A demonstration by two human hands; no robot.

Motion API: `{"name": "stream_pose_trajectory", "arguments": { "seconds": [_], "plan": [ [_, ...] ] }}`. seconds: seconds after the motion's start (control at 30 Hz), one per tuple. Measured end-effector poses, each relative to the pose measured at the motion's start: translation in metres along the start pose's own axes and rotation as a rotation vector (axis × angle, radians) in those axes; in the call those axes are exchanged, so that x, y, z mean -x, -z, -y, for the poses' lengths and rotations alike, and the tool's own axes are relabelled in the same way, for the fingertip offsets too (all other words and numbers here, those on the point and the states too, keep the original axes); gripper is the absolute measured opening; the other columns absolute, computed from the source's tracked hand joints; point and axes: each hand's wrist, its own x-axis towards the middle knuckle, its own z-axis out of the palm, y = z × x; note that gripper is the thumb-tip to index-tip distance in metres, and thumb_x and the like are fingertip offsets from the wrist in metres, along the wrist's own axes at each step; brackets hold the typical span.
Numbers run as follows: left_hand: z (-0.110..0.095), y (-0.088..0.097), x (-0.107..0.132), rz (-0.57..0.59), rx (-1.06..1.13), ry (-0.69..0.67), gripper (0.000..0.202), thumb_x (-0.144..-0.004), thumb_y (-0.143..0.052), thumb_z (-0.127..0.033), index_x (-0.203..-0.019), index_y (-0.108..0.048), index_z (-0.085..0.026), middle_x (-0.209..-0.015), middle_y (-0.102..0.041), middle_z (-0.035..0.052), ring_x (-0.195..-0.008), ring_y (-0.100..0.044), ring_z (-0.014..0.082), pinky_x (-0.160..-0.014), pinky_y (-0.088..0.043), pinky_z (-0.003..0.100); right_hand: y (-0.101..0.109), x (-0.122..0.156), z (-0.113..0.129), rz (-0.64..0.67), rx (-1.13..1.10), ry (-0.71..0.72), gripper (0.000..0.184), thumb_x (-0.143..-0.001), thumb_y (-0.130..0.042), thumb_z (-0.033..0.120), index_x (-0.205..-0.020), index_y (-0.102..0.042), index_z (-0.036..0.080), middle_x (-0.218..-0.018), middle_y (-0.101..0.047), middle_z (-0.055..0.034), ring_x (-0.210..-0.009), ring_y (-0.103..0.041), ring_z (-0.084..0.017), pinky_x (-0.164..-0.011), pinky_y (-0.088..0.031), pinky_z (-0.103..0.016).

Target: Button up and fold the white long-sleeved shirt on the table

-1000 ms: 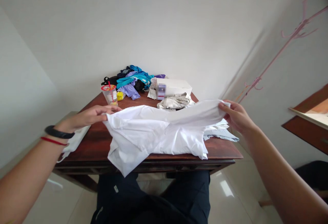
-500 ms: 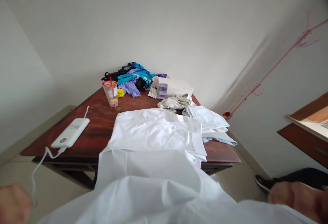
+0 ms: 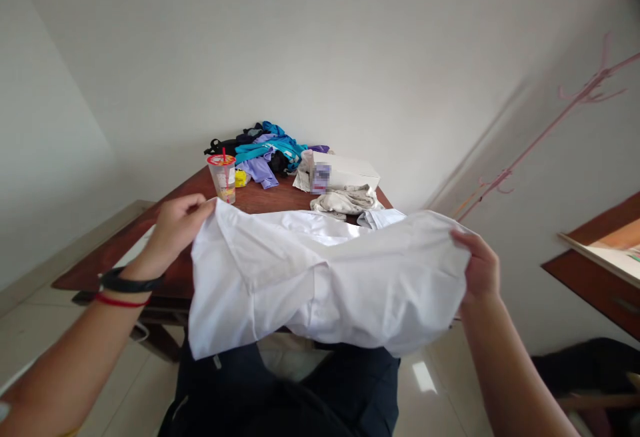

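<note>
A white shirt (image 3: 360, 284) is stretched between my two hands above the near edge of the table, sagging in the middle. At its upper left corner, my left hand (image 3: 183, 220) pinches the cloth between thumb and fingers. The opposite upper corner is gripped by my right hand (image 3: 480, 260), its thumb over the fabric. A flap of cloth hangs folded over on the left half. Behind the shirt, more white cloth (image 3: 300, 220) lies on the table, mostly hidden. Part of a pale blue folded garment (image 3: 383, 217) shows beside it.
On the wooden table (image 3: 193, 190) stand a lidded plastic cup (image 3: 223, 177) and a white box (image 3: 350, 172). A pile of coloured clothes (image 3: 273, 150) lies at the back, a crumpled pale cloth (image 3: 345, 200) before the box. A pink coat rack (image 3: 540, 127) leans right. My left arm partly covers a power bank (image 3: 133, 250).
Both hands have come up and inward from the lower corners, raising the shirt off my front. Its lower edge now hangs free, showing my dark trousers beneath.
</note>
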Motion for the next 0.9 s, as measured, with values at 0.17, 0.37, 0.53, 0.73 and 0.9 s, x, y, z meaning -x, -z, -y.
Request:
{"name": "stream_pose_trajectory", "arguments": {
  "seconds": [0.17, 0.37, 0.53, 0.73, 0.9],
  "plan": [
    [0.033, -0.067, -0.041, 0.195, -0.204, 0.078, 0.035, -0.082, -0.057, -0.052, -0.070, -0.057, -0.020, -0.070, -0.063, 0.0025, -0.070, -0.060, 0.0196, -0.060, -0.038, 0.026, -0.022, -0.078, -0.052, -0.043, 0.294, -0.136, 0.018, -0.076, -0.064, 0.033, -0.089, -0.067, 0.021, -0.070, -0.073, -0.0039, -0.070, -0.072, -0.023, -0.059, -0.059, -0.029],
    [0.066, -0.100, -0.038, 0.538, -0.274, 0.118, 0.046, -0.074, -0.068, -0.060, -0.099, -0.067, -0.021, -0.106, -0.075, 0.0109, -0.097, -0.069, 0.0303, -0.078, -0.050, 0.032, -0.003, -0.084, -0.118, 0.044, 0.428, -0.264, 0.020, -0.066, -0.075, 0.021, -0.085, -0.069, 0.019, -0.076, -0.077, -0.0089, -0.066, -0.072, -0.025, -0.059, -0.059, -0.032],
    [0.081, -0.097, -0.045, 0.461, -0.086, 0.177, 0.058, -0.071, -0.066, -0.066, -0.102, -0.069, -0.017, -0.104, -0.076, 0.0127, -0.096, -0.070, 0.0304, -0.078, -0.052, 0.033, 0.017, -0.082, -0.151, 0.055, 0.444, -0.194, 0.028, -0.066, -0.080, 0.028, -0.090, -0.071, 0.019, -0.081, -0.078, -0.0076, -0.069, -0.072, -0.026, -0.062, -0.058, -0.034],
    [0.084, -0.108, -0.042, 0.398, -0.038, 0.086, 0.048, -0.078, -0.055, -0.063, -0.088, -0.070, -0.018, -0.096, -0.076, 0.0099, -0.093, -0.069, 0.0281, -0.083, -0.051, 0.034, 0.033, -0.087, -0.181, 0.008, 0.436, -0.025, 0.041, -0.064, -0.084, 0.043, -0.096, -0.072, 0.019, -0.081, -0.077, -0.0032, -0.070, -0.069, -0.022, -0.063, -0.054, -0.030],
    [0.091, -0.130, -0.016, 0.256, -0.045, 0.099, 0.043, -0.084, -0.050, -0.056, -0.093, -0.069, -0.019, -0.100, -0.076, 0.0086, -0.095, -0.068, 0.0268, -0.085, -0.048, 0.031, 0.037, -0.084, -0.185, -0.010, 0.425, 0.046, 0.042, -0.065, -0.086, 0.049, -0.090, -0.073, 0.018, -0.076, -0.073, -0.0011, -0.067, -0.064, -0.018, -0.062, -0.049, -0.028]
  ]
}}
